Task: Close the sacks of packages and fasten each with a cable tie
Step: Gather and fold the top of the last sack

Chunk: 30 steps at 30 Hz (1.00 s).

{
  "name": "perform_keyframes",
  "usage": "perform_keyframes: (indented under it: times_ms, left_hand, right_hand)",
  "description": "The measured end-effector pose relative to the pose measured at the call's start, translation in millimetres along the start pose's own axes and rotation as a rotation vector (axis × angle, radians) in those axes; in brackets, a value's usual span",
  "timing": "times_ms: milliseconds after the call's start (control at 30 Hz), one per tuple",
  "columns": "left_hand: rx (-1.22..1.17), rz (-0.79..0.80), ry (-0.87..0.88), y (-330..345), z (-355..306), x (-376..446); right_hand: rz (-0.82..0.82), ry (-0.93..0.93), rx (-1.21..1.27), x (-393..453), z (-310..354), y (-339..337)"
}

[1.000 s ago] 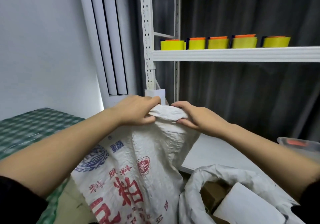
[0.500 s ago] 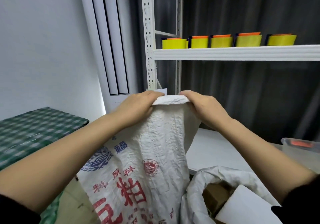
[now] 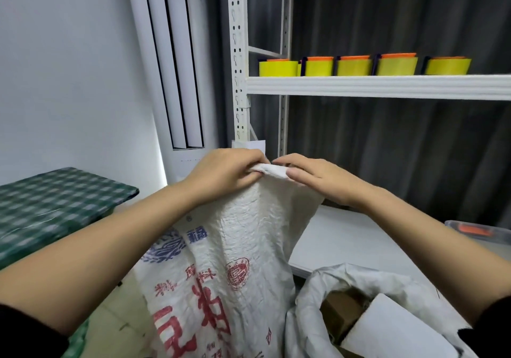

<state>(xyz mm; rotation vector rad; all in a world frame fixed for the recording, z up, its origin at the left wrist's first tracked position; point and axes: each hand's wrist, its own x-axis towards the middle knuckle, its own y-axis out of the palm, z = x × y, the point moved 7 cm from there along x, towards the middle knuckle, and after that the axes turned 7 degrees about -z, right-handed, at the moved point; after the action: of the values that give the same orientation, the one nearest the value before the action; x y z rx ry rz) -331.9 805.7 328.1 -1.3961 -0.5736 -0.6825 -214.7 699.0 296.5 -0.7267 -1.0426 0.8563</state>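
Sack [image 3: 235, 247] mouth is now bunched narrower than a moment ago, left hand [image 3: 224, 175] and right hand [image 3: 318, 177] pinching its top hem, ready for tying.

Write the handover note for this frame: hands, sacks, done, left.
Left hand: grips the gathered mouth of the printed sack.
Right hand: pinches the same mouth from the other side.
Printed sack stands upright in front; its mouth is bunched, no cable tie in view.
Second sack, at lower right, is open, with boxes showing inside.
Done: first mouth gathered.
Left: tie it, then close and tie the second sack.
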Motion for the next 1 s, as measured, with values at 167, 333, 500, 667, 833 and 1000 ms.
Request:
perform_keyframes:
  times_ms: [167,333,500,667,833,1000]
  left_hand:
    - [0.121,-0.028,0.133,1,-8,-2]
    - [-0.406,0.397,-0.372,33,16,-13]
    - [-0.363,0.334,-0.378,35,11,-18]
    - [0.175,0.09,0.087,24,-11,-13]
    - [0.299,0.05,0.302,27,-23,-19]
    - [0.392,0.313,0.025,39,7,-31]
  right_hand:
    - [0.147,0.043,0.049,10,7,14]
    - [-0.176,-0.142,-0.376,8,11,1]
    - [-0.34,-0.339,-0.501,-1,15,11]
    - [-0.014,-0.082,-0.147,2,-3,26]
    - [0.111,0.071,0.074,-1,-5,43]
    - [0.06,-0.018,-0.159,-9,-3,36]
